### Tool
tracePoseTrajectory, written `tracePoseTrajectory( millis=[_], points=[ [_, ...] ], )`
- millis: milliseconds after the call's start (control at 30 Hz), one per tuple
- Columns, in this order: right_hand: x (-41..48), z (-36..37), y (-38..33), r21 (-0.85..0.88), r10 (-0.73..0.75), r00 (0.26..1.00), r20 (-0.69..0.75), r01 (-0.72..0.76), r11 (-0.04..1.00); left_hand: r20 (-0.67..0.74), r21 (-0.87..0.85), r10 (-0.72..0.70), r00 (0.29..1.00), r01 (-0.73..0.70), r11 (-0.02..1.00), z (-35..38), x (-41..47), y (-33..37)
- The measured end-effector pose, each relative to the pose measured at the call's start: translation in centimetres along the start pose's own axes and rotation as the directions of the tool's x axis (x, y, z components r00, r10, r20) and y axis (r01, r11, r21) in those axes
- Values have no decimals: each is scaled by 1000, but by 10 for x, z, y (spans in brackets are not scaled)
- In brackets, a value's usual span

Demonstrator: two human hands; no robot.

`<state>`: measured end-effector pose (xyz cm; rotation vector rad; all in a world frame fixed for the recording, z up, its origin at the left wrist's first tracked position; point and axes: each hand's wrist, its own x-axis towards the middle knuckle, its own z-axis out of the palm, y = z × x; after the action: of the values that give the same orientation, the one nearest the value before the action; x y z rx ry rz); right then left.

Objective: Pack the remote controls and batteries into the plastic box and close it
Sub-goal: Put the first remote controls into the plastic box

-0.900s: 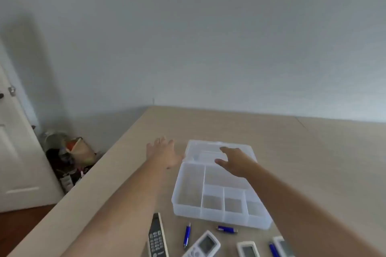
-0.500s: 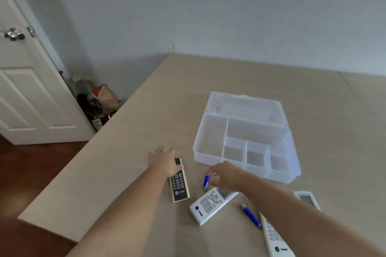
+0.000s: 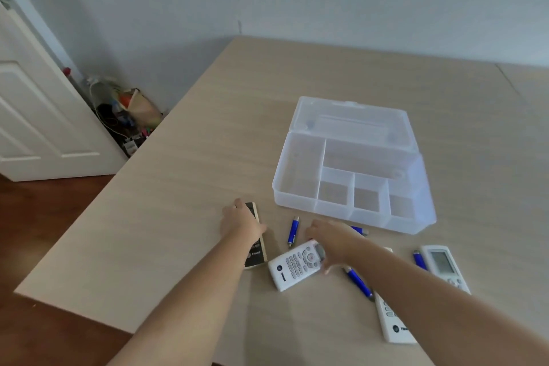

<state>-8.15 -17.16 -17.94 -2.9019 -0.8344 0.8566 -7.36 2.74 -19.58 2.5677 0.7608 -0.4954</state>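
Observation:
The clear plastic box stands open on the table, its compartments empty and its lid laid back behind it. My left hand lies over the top half of a dark remote, fingers wrapped on it. My right hand grips the upper end of a white remote. Blue batteries lie around: one between my hands, one under my right wrist, one further right. Two more white remotes lie at the right and near my right forearm.
The wooden table ends at a left edge close to my left arm. Beyond it are a white door and a pile of clutter on the floor by the wall.
Both hands have drawn back from the box to the remotes in front of it. My left hand has settled on the dark remote and my right on the white one.

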Motion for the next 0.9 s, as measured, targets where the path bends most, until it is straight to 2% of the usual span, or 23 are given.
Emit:
tracePoseTrajectory(
  millis=[167,233,367,467,567,633,767,900],
  points=[
    [1,-16,5,247,61,997,38,-68,967,32,-56,-18,999,20,998,-13,4,-2],
    [-4,-33,10,359,57,997,50,-71,931,5,-56,1,1000,0,998,-30,5,5],
    [-20,-83,32,546,56,998,-21,-36,837,-106,-72,103,989,-111,991,-75,5,38],
    [-30,-110,53,781,81,991,-103,30,624,-160,-109,199,967,-217,970,-97,3,71],
    [-32,-124,73,932,243,945,-219,129,339,-183,-113,297,937,-320,941,-100,-1,100],
    [-28,-123,86,962,363,898,-249,187,198,-200,-79,381,903,-403,912,-94,-3,117],
    [-14,-106,112,972,506,836,-214,232,28,-200,27,524,828,-530,848,-70,4,138],
    [2,-89,131,971,517,839,-171,234,-58,-89,142,562,823,-548,825,-41,21,148]
  ],
)
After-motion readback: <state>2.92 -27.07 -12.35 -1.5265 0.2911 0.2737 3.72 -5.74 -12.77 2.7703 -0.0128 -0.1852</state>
